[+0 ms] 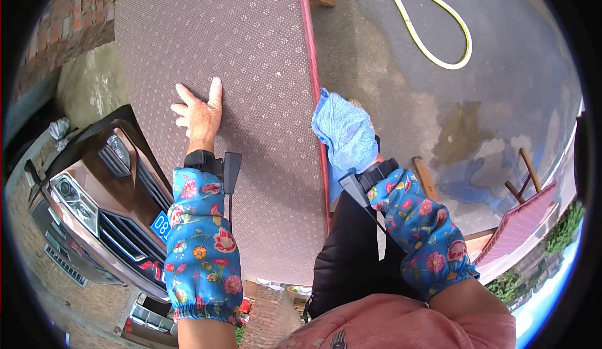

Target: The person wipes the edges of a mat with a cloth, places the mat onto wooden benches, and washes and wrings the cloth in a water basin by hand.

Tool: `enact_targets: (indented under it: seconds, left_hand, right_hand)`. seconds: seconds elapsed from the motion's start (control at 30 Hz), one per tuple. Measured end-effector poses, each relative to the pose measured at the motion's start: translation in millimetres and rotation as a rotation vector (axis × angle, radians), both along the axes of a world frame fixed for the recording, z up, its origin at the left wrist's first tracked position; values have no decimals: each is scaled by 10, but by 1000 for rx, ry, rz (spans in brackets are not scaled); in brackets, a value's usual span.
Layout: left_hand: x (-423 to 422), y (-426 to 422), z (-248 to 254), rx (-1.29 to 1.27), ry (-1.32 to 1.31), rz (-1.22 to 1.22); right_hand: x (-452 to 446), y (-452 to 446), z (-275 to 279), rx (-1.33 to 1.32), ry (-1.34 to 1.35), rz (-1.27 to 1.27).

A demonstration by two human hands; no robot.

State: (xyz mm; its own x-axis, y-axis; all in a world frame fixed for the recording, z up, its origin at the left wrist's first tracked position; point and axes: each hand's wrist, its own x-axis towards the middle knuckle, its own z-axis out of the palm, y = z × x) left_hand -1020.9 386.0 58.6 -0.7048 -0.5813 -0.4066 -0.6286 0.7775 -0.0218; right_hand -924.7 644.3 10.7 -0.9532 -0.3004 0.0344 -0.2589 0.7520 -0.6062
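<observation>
A large brown panel (263, 48) with a pattern of small pale flowers and a red edge (311, 54) stretches in front of me. My left hand (202, 116) rests on its patterned face, fingers spread, holding nothing. At the red edge, my right hand (379, 158) grips a light blue cloth (345, 129), which drapes over most of the hand and touches the edge. Only bits of that hand show around the cloth. Blue floral sleeve covers (204, 242) are on both forearms, and a black band with a small device sits at each wrist.
A yellow hose (467, 42) loops over the partly wet concrete ground (501, 85). Wooden legs (425, 178) show beside the panel's right side. A red panel on a wooden frame (517, 220) stands at the right. A brown car (106, 192) is at the left, near a brick wall (75, 23).
</observation>
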Motion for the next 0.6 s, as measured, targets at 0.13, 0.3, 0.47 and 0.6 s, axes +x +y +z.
enact_targets:
  seconds: [0.13, 0.3, 0.47, 0.6]
  left_hand:
    - [87, -43, -94, -20, 59, -45]
    - [77, 19, -68, -97, 16, -42]
    - [101, -1, -64, -85, 15, -41]
    - [112, -22, -96, -77, 11, -63]
  right_hand:
    - [-761, 121, -169, 77, -52, -42]
    - [168, -83, -331, -1018, -586, -420]
    - [47, 6, -242, -242, -88, 43]
    - [-1144, 199, -70, 74, 79, 47]
